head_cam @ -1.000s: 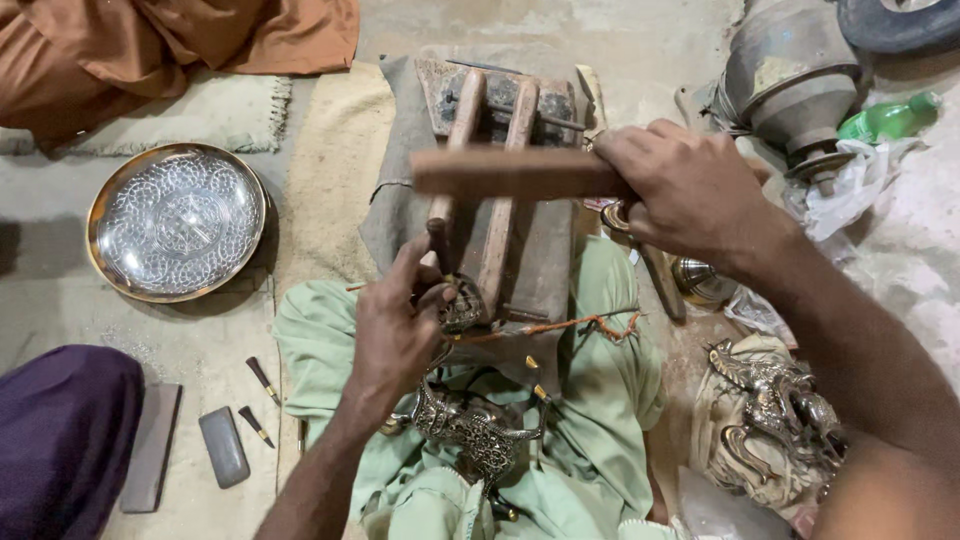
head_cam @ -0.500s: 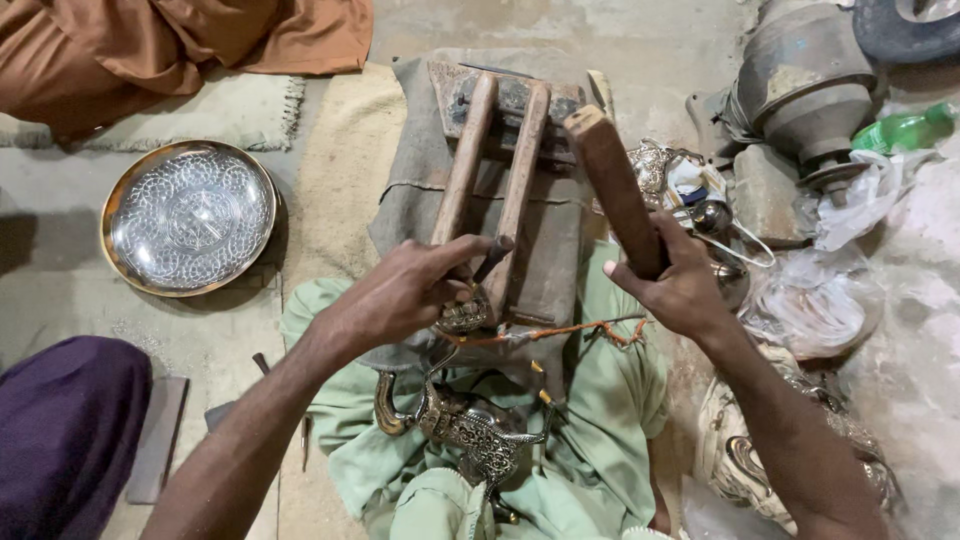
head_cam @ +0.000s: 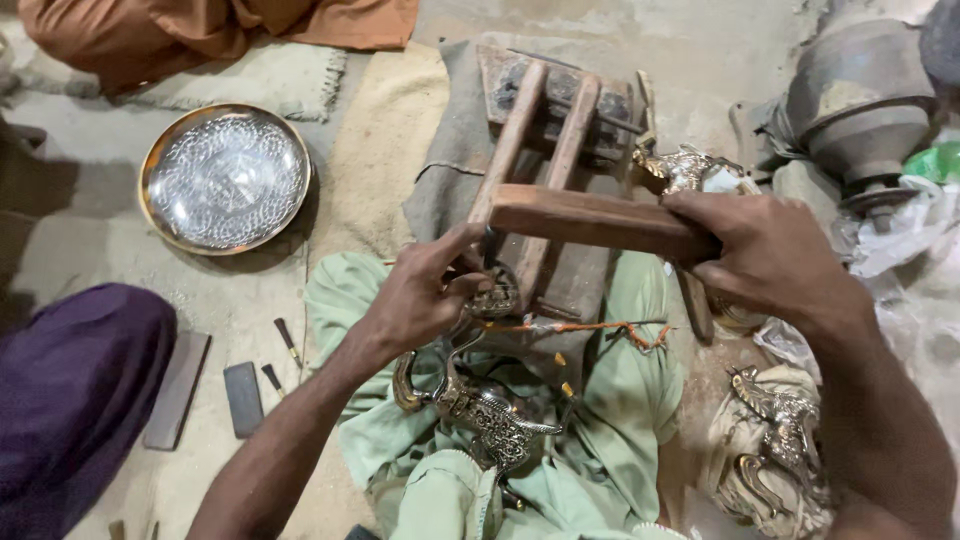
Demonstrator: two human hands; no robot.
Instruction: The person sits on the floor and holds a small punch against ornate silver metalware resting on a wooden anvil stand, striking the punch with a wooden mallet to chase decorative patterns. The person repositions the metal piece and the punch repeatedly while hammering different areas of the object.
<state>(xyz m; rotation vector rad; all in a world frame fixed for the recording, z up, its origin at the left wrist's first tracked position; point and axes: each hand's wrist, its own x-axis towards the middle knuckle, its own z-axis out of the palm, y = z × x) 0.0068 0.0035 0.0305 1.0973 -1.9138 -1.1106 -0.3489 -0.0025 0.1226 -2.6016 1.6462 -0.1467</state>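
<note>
An ornate brass piece (head_cam: 480, 410) lies on the green-clad lap, steadied against the wooden rails (head_cam: 540, 170) by the left hand (head_cam: 420, 295), its grip pinching a small tool, while the right hand (head_cam: 775, 255), grip closed, holds a wooden block (head_cam: 590, 218) level above, as if to strike, an engraved tray (head_cam: 225, 178) far left.

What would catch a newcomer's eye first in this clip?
The right hand grips a thick wooden block held level at centre, over two slanted wooden bars. Below it, the left hand pinches an ornate metal piece lying on green cloth in the lap. At left on the floor sits a round engraved tray.
</note>
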